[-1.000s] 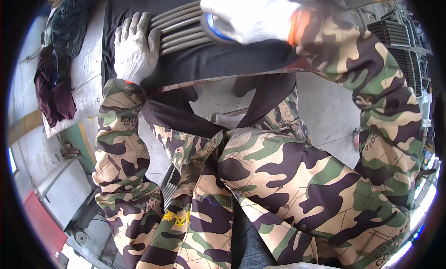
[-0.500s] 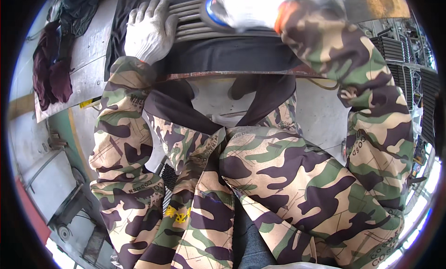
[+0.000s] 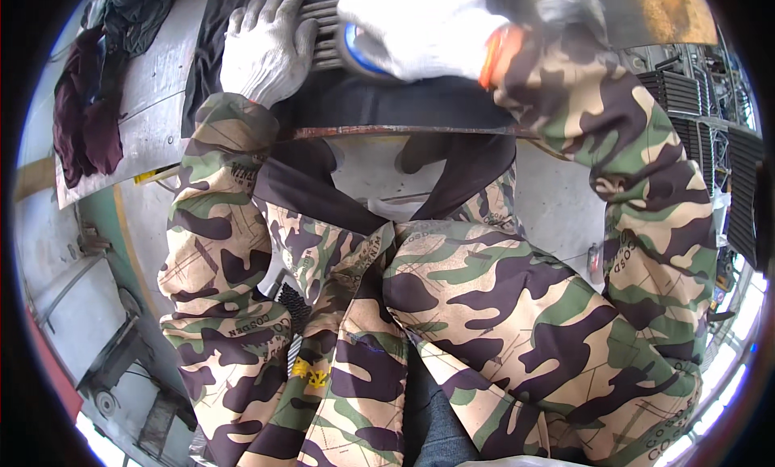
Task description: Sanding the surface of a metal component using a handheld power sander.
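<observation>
Several slim grey metal rods [image 3: 325,33] lie side by side on a black cloth [image 3: 355,100] at the top of the view. My left hand [image 3: 268,49], in a white knit glove, rests flat over their left ends with its fingers stretched out. My right hand [image 3: 432,27], also in a white glove, is closed on a blue-edged pad [image 3: 362,54] pressed against the rods. The glove covers most of the pad, so its exact kind is unclear. My right hand and forearm hide the rods farther right.
Dark red and grey-green cloths [image 3: 89,136] lie on the metal table [image 3: 153,104] at the left. A brown-stained board [image 3: 674,11] is at the far right. Beyond my right arm stand racks of dark bars [image 3: 686,104]. The table's front edge [image 3: 387,131] is close to my body.
My right hand has moved a little toward me and to the left along the rods with the pad. My left hand has stayed almost in place, fingers still spread.
</observation>
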Demonstrator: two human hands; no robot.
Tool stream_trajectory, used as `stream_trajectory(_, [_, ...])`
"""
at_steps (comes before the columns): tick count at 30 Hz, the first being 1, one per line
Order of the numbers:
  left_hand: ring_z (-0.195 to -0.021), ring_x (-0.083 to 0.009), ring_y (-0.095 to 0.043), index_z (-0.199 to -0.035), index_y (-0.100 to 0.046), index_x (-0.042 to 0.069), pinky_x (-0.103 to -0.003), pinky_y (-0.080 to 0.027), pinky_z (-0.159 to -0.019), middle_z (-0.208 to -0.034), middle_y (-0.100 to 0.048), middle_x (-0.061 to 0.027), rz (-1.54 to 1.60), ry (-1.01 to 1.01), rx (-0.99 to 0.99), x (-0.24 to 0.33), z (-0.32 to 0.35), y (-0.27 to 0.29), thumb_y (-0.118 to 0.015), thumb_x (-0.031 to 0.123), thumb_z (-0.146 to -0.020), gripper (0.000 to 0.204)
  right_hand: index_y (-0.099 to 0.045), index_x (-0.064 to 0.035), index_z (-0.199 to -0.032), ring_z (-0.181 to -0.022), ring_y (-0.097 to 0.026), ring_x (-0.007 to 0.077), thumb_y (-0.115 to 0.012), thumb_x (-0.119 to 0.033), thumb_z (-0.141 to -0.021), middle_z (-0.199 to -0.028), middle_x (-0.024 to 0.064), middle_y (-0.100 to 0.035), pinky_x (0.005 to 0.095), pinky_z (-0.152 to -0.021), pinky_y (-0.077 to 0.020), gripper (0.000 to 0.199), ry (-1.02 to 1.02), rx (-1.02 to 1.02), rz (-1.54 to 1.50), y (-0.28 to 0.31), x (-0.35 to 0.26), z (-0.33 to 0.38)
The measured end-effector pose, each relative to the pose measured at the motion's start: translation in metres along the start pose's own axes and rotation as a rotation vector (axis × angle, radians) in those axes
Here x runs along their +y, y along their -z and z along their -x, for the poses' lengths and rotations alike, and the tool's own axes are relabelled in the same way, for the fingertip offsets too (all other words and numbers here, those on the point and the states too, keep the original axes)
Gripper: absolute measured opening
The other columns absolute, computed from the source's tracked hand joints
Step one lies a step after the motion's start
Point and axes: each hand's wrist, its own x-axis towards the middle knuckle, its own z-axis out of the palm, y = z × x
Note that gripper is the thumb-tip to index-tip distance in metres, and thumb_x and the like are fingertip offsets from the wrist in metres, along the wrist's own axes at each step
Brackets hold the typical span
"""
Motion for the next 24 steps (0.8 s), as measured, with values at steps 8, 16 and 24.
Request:
stream_trajectory(8, [-0.134, -0.0374, -0.054, -0.138, -0.061, 0.008, -0.05, -0.036, -0.116, -0.141, -0.061, -0.0197, 0.018, -0.008, 0.019, 0.007, -0.009, -0.004, -0.056, 0.031, -0.101, 0.044, -0.063, -0.0079, -0.097, -0.086, -0.066, 0.0364, -0.067, -0.029, -0.089, -0.092, 0.0171, -0.062, 0.0514, -0.07, -0.0553, 0.023, -0.02, 0.171, 0.119, -0.005, 0.046, 0.032])
stream_trajectory(16, [-0.122, -0.0384, -0.061, -0.128, -0.065, 0.004, -0.05, -0.042, -0.107, -0.129, -0.067, -0.0192, -0.025, -0.098, 0.111, -0.012, -0.009, -0.001, -0.062, 0.031, -0.096, 0.042, -0.062, -0.0074, -0.096, -0.088, -0.065, 0.0347, -0.066, -0.029, -0.089, -0.093, 0.0161, -0.062, 0.0477, -0.072, -0.0564, 0.023, -0.034, 0.187, 0.207, -0.005, 0.065, 0.033])
stream_trajectory(24, [-0.125, -0.0399, -0.059, -0.131, -0.063, 0.006, -0.051, -0.041, -0.109, -0.131, -0.066, -0.0192, -0.017, -0.118, 0.114, -0.008, -0.021, -0.015, -0.06, 0.031, -0.098, 0.042, -0.063, -0.0074, -0.096, -0.086, -0.066, 0.0365, -0.064, -0.026, -0.089, -0.092, 0.0174, -0.063, 0.0486, -0.073, -0.0561, 0.02, -0.054, 0.13, 0.172, 0.001, 0.057, 0.046])
